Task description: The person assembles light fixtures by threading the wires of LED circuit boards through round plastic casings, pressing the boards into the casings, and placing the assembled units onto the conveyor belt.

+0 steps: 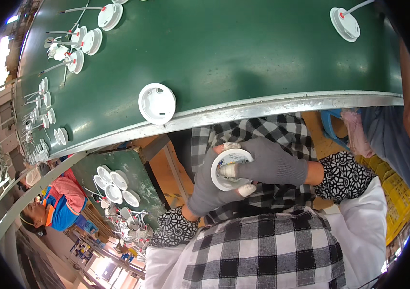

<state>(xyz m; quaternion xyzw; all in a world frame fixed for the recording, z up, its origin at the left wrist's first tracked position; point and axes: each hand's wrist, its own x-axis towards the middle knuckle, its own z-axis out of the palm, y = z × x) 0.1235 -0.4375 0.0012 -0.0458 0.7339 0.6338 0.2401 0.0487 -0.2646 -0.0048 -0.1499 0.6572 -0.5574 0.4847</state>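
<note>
A white round plastic housing (pixel 216 179), open side up, is held in front of my lap. My left hand (pixel 204 190), in a grey glove with bare, white-wrapped fingertips, curls around its left and near side. From the right, my grey-gloved right hand (pixel 272 164) grips the far right rim, with one white-wrapped digit inside the housing. What lies under that digit is hidden, and the right hand's other fingers are mostly out of sight. A second white round housing (pixel 156 104) rests at the near edge of the green table.
The green table (pixel 243 48) has a metal edge (pixel 272 102). Several white round fixtures with leads (pixel 91 41) line its left; another fixture (pixel 344 25) lies far right. White discs (pixel 113 193) sit on a side table. A co-worker (pixel 63 204) is at left, a yellow crate (pixel 397 207) at right.
</note>
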